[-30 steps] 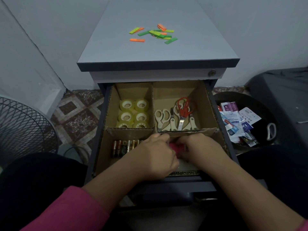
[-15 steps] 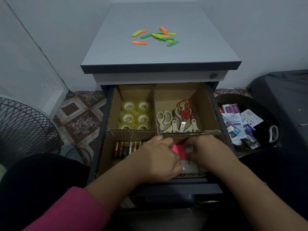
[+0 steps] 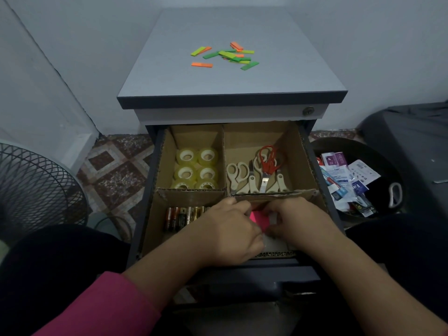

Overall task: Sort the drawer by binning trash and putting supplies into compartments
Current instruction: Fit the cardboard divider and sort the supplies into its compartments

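pinching a pink sticky pad, your left hand and right hand sit close together in the near right compartment of the drawer, fingers of both curled on the pad's edges. the pad sits just below the cardboard divider that crosses the drawer, and a pale flat item lies under your hands toward the front wall; what it is you cannot tell. your left wrist crosses the near left compartment, where batteries lie in a row against its far side, with bare cardboard floor open to their left and front. beyond the divider, tape rolls fill the near end of the far left compartment, and scissors lie in the far right one, one pair red-handled; both leave bare room at the back. on the cabinet top, green and orange strips lie scattered near the middle, well clear of its edges. right of the drawer, a dark bin on the floor holds wrappers and packets. a wire fan guard stands at the left.
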Demonstrator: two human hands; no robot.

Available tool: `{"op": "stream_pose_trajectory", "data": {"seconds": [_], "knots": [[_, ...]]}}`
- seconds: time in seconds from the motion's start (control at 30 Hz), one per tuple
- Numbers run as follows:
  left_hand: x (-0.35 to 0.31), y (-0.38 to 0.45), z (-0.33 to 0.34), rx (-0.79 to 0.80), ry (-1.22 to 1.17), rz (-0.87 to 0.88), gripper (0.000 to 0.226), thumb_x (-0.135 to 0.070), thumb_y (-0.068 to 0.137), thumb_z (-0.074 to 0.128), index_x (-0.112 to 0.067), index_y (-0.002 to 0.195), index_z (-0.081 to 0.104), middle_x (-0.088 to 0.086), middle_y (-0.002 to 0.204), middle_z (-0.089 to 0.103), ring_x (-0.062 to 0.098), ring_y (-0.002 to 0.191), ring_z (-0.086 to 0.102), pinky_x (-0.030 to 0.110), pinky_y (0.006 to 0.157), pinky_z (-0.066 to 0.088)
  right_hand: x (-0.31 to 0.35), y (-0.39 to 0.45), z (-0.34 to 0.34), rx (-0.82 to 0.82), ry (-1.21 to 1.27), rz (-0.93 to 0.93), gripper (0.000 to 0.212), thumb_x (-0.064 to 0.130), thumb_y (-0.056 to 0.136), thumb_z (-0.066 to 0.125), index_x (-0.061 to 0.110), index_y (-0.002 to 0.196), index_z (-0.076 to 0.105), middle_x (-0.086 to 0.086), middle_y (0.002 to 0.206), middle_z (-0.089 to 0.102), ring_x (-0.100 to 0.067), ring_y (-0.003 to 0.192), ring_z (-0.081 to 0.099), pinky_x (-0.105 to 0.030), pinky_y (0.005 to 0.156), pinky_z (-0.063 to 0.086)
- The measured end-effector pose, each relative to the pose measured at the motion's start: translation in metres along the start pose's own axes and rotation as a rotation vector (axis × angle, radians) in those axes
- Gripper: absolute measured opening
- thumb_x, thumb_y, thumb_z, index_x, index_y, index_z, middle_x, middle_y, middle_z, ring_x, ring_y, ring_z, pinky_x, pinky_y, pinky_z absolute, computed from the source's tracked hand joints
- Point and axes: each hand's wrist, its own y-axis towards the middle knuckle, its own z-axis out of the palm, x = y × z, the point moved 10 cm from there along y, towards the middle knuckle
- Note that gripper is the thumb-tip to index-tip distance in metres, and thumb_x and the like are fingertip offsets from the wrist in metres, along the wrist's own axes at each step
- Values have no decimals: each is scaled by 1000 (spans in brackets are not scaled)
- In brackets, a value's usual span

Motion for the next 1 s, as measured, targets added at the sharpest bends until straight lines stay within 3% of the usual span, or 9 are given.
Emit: {"op": "stream_pose_trajectory", "data": {"seconds": [0.23, 0.4, 0.6, 0.73, 0.83, 0.93, 1.0], "knots": [[6, 0, 2, 23, -65, -42, 47, -42, 95, 25, -20, 100, 66, -1, 94, 54, 10, 99, 35, 22, 89, 19, -2, 1, 2, -10, -5, 0, 35, 32, 75, 68, 34, 110, 65, 3, 107, 66, -20, 101, 62, -35, 81, 53], [6, -1, -1, 48, -97, -65, 40, -39, 97, 32, -19, 104, 66, 2, 105, 51, 9, 97, 30, 20, 77, 11, -4, 2, 2, -13, -9, -4, 37, 32, 76, 69, 35, 112, 64, 5, 108, 66, -18, 103, 61, -33, 82, 52], [7, 0, 2, 58, -100, -56, 41, -38, 97, 31, -18, 99, 66, -3, 92, 52, 12, 106, 36, 22, 90, 20, -4, 3, 1, -20, 1, -6, 35, 32, 78, 68, 35, 112, 65, 5, 108, 66, -17, 102, 61, -32, 82, 52], [7, 0, -1, 55, -121, -62, 38, -36, 98, 31, -16, 97, 63, -1, 96, 55, 12, 103, 38, 22, 93, 22, -3, 1, -2, -51, 14, -10, 24, 33, 84, 62, 33, 108, 67, 4, 101, 68, -16, 95, 62, -32, 78, 52], [11, 2, -5, 13, -185, -63, 31, -31, 96, 35, -14, 87, 60, 0, 86, 54, 14, 99, 42, 31, 98, 31, -4, 0, -7, -68, 11, 8, 24, 27, 86, 57, 33, 106, 69, 3, 100, 68, -17, 95, 63, -32, 78, 53], [15, 1, -1, 31, -192, -77, 28, -25, 94, 39, -15, 100, 64, 2, 98, 54, 17, 105, 44, 34, 99, 34, -9, 1, -8, -61, -25, 41, 22, 24, 86, 55, 30, 101, 70, 2, 101, 68, -18, 92, 63, -33, 77, 54], [16, -1, 0, 38, -182, -94, 32, -25, 95, 39, -18, 112, 65, 4, 111, 50, 18, 110, 41, 28, 99, 30, -10, 0, -7, -52, -27, 52, 20, 23, 85, 56, 29, 99, 70, 1, 100, 67, -19, 92, 63, -32, 77, 54]]}}
